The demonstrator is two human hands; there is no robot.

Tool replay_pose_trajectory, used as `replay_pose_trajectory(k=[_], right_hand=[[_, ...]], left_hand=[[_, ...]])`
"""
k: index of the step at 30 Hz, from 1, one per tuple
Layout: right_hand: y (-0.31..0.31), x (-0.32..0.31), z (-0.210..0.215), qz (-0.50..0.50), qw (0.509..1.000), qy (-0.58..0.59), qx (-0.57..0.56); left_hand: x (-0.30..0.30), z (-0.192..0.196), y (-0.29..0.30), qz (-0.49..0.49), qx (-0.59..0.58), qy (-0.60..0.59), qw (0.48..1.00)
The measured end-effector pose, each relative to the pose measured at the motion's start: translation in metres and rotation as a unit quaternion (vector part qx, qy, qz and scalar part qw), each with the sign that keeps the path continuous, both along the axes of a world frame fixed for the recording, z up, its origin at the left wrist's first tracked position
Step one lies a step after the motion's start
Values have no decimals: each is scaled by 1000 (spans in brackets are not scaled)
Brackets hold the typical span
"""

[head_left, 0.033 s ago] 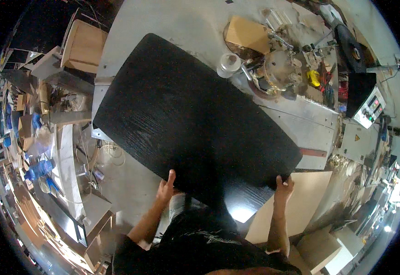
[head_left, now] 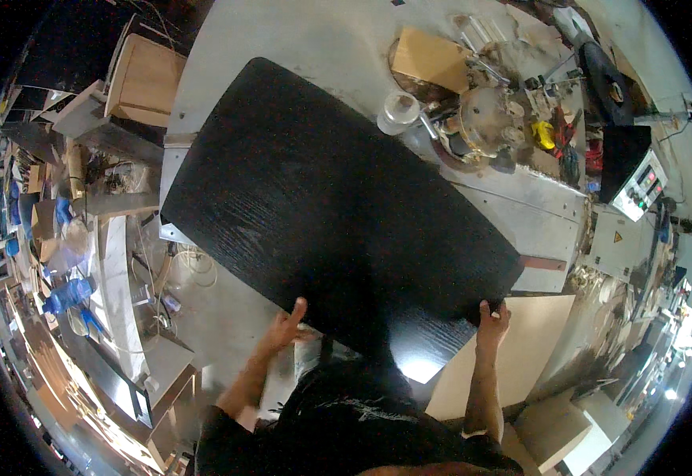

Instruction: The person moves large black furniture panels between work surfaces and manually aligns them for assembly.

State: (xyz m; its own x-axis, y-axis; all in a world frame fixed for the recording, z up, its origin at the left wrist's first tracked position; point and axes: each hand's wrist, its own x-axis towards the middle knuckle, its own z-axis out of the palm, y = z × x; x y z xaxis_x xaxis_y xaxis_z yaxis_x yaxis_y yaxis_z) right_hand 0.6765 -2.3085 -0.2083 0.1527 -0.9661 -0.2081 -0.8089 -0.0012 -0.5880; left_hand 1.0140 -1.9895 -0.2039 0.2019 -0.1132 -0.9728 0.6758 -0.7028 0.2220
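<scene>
Head view: large black rectangular wooden panel [head_left: 330, 214], rounded corners, open-grain texture, matte with a glossy glare patch at the near edge. It lies diagonally across the pale grey metal tabletop [head_left: 306, 40], near end overhanging toward the person. Left hand [head_left: 286, 324] grips the near long edge, thumb up on top, fingers wrapped under. Right hand [head_left: 493, 321] is closed on the near right corner, fingers curled over the edge. Both forearms come up from the lower edge; dark shirt between them.

Beyond the far edge: white cylindrical plastic jar [head_left: 399, 113] just beside the panel, round metal machine part [head_left: 484, 119], flat brown cardboard piece [head_left: 431, 57], scattered yellow and red hand tools [head_left: 552, 135]. Right: grey control box with buttons [head_left: 639, 186]. Pale plywood sheet [head_left: 504, 357] sits below the right hand, partly under the panel. Light wooden box [head_left: 146, 79] far left. Floor at left is cluttered with cables and offcuts.
</scene>
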Motion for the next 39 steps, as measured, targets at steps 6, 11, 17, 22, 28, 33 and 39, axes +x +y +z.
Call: replay_pose_trajectory(k=[6,11,17,22,28,33,39], right_hand=[[-3,32,2,-39,998,49,20],[-15,64,4,16,999,30,10],[-4,110,16,23,999,43,20],[-5,144,15,0,1000,-19,17],[-8,166,5,-10,986,-147,82],[-2,197,6,18,996,-82,31],[-1,226,13,59,996,63,16]], left_hand=[[250,52,4,-319,142,-557,753],[414,-8,31,-278,64,-606,742],[495,-51,36,-219,-35,-407,886],[560,-95,95,-183,-3,-249,951],[556,-71,103,-93,-46,-253,962],[570,-70,121,-62,-64,-250,964],[586,-70,146,-31,-75,-265,961]])
